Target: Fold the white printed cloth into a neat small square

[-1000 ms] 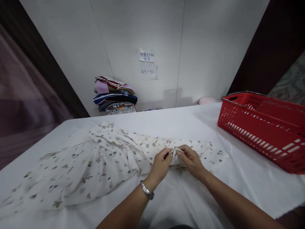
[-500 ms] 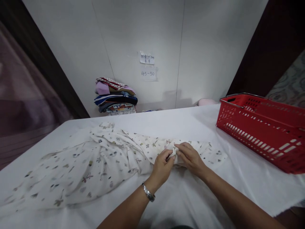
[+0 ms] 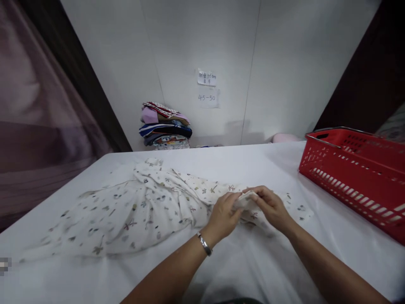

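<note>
A white cloth [image 3: 139, 211] printed with small plants and shapes lies rumpled across the table, wide at the left and narrowing to the right. Near its right part, my left hand [image 3: 224, 213] is closed on a bunched edge of the fabric, fingertips partly hidden. Facing it, my right hand [image 3: 270, 207] pinches the same raised edge between thumb and fingers. A pale fold of the cloth stands up between both hands. On the left wrist sits a silver bracelet [image 3: 204, 244].
A red plastic basket [image 3: 357, 177] with a metal handle stands at the right of the white-covered table [image 3: 240, 160]. Folded fabrics [image 3: 166, 126] are stacked against the wall at the back left. Two paper notes [image 3: 207, 88] hang on the wall. A mauve curtain [image 3: 41, 126] hangs at the left.
The view has turned slightly left, so things appear shifted right. Between my hands, the gripped edge has been spread into a wider, flatter fold.
</note>
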`<state>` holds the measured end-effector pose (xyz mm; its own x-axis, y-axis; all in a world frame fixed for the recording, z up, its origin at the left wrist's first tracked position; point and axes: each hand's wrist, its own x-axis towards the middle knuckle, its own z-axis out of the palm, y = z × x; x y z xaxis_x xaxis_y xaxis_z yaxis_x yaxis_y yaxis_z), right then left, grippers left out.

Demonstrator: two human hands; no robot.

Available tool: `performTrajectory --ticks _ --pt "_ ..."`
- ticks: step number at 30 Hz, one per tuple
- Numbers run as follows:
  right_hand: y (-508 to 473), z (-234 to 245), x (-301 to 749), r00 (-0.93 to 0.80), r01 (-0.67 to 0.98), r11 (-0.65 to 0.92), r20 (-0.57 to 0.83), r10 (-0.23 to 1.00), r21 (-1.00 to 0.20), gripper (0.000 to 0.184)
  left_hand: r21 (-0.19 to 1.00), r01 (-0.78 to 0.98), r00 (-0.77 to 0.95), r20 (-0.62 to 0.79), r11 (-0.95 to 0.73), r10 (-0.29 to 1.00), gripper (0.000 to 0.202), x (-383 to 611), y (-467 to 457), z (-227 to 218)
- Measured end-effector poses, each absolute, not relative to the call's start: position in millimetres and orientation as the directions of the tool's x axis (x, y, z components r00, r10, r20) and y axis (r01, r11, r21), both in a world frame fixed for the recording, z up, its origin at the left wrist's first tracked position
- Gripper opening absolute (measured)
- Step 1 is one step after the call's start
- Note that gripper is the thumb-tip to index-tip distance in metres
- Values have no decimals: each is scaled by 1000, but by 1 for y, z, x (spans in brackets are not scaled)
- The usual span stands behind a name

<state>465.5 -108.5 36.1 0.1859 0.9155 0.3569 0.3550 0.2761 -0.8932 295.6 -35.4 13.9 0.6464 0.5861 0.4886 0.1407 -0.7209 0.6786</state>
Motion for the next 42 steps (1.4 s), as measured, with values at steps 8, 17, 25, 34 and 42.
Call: performTrajectory --ticks 8,17,25,34,42 --pt "-100 61 501 440 269 316 408 800 -910 26 427 472 437 647 -772 625 32 255 17 -2" --pt "-94 84 513 474 325 306 434 766 -895 26 472 534 427 565 -701 706 30 238 80 -11" --pt "-98 82 526 470 324 304 431 770 -896 24 317 707 446 495 -633 746 32 235 109 -10" --pt "-103 78 536 509 312 259 391 767 -914 26 289 742 444 466 -606 766 9 228 117 -4" --pt "-104 72 544 586 263 233 347 733 -936 25 345 727 466 388 -594 795 18 215 121 12"
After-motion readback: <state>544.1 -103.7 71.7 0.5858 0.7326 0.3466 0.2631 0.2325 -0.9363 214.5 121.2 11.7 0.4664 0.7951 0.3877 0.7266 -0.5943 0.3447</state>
